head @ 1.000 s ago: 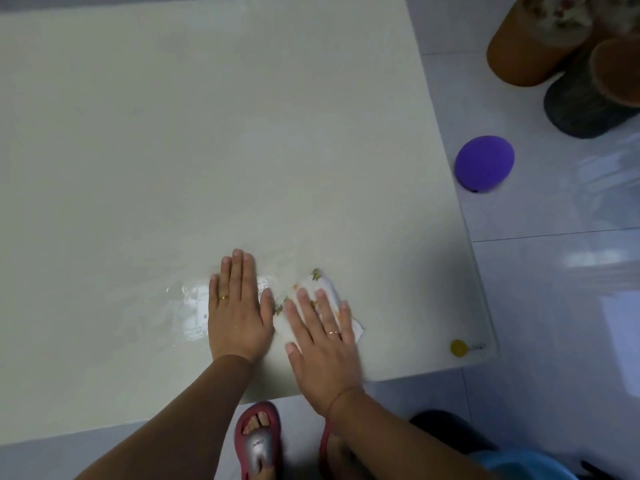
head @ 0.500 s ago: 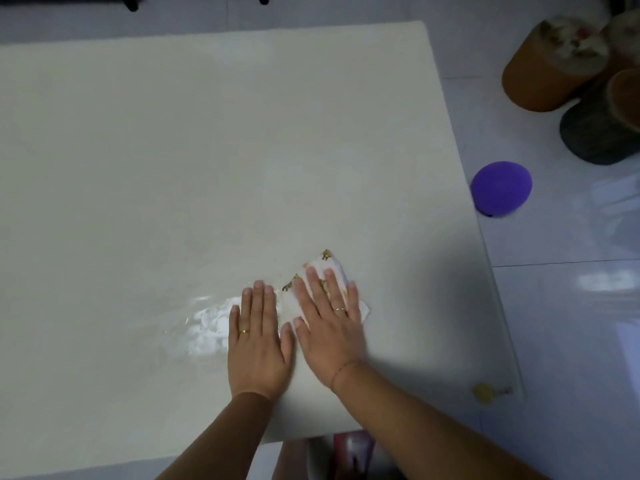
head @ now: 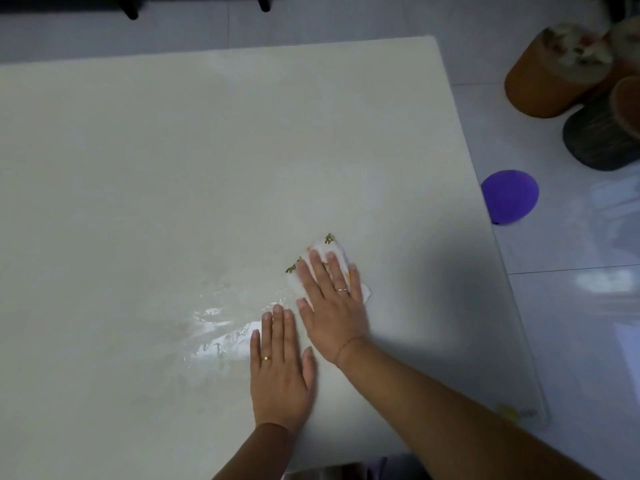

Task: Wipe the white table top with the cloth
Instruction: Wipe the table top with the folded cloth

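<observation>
A small white cloth with tiny yellow printed figures is lying flat on the white tabletop, in the half nearer the person and toward the right edge, though well apart from that edge. The right hand is pressing down on the cloth with palm flat and fingers straight and slightly spread, covering most of it, so that only its far corner and its side edges are showing. A thin ring is sitting on one finger of this hand, and a fine red thread is circling the wrist. The left hand is resting just beside it, closer to the near edge, palm down on the bare tabletop with fingers straight and together, holding nothing and wearing a gold ring. Its thumb is lying next to the right wrist. A shiny wet patch is glistening on the surface just left of the left hand's fingers. A small yellow sticker is showing near the near right corner. Beyond the right edge, on the glossy pale tiled floor, a purple balloon is lying, and further off an orange round stool and a dark round stool are standing side by side.
</observation>
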The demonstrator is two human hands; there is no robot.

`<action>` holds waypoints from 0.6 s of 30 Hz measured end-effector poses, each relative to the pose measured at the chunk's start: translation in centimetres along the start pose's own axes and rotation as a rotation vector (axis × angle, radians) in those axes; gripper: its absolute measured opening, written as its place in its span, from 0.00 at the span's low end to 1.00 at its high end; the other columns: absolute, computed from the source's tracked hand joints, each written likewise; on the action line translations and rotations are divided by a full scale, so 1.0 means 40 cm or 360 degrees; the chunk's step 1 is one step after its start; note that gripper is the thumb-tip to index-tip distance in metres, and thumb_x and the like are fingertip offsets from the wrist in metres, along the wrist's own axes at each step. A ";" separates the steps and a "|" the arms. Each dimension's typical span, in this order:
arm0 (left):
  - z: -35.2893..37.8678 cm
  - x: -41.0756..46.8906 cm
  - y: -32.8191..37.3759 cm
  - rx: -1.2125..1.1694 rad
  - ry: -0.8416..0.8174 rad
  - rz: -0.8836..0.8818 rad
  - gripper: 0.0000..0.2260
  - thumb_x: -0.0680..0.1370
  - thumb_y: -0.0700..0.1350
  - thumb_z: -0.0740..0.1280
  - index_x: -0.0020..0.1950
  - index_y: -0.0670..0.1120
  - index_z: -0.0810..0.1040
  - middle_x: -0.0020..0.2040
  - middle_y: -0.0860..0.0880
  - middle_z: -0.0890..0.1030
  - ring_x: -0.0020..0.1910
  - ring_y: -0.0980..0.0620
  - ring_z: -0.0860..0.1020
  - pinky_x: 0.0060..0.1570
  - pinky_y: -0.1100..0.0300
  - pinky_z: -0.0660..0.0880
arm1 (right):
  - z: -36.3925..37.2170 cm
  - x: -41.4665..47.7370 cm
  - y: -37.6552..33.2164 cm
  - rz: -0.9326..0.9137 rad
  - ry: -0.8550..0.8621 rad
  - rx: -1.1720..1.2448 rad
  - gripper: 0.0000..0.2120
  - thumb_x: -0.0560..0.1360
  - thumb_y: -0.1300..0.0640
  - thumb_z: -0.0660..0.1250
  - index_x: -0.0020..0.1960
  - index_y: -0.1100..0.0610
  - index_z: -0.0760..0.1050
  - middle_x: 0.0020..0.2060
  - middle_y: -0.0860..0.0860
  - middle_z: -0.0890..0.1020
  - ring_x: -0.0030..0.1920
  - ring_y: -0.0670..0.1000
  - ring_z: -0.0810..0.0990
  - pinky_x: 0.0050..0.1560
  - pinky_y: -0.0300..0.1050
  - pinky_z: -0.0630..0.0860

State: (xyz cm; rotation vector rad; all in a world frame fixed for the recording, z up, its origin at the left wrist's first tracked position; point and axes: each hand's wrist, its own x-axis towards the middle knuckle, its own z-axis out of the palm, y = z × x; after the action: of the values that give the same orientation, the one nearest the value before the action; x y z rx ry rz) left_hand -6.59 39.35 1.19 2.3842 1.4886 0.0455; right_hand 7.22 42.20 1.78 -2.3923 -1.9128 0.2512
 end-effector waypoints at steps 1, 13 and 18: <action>-0.002 0.003 -0.002 -0.0010 0.0002 0.0017 0.27 0.79 0.49 0.52 0.76 0.38 0.60 0.77 0.41 0.60 0.77 0.44 0.56 0.73 0.44 0.56 | -0.004 0.008 0.034 -0.0193 -0.0016 -0.0022 0.28 0.78 0.46 0.50 0.76 0.51 0.56 0.77 0.50 0.55 0.76 0.54 0.52 0.72 0.59 0.51; -0.044 0.346 -0.014 0.0080 0.0041 0.0123 0.28 0.81 0.53 0.49 0.78 0.40 0.56 0.78 0.42 0.57 0.78 0.45 0.54 0.75 0.51 0.46 | -0.021 0.235 0.066 0.0670 0.0018 0.0045 0.30 0.76 0.45 0.40 0.77 0.52 0.52 0.77 0.51 0.53 0.76 0.56 0.51 0.73 0.60 0.43; -0.038 0.339 -0.013 0.0072 0.0056 0.0136 0.28 0.80 0.52 0.50 0.78 0.40 0.56 0.78 0.42 0.57 0.78 0.46 0.53 0.76 0.50 0.48 | -0.039 0.289 0.206 -0.0047 -0.0013 -0.0114 0.28 0.77 0.46 0.47 0.75 0.53 0.60 0.75 0.53 0.61 0.74 0.57 0.60 0.71 0.61 0.54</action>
State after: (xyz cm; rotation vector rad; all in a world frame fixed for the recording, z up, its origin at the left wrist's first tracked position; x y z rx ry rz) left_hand -1.20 51.90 0.51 2.4946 1.4170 0.0746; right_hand 17.89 51.68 1.06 -2.4087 -1.9916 0.1944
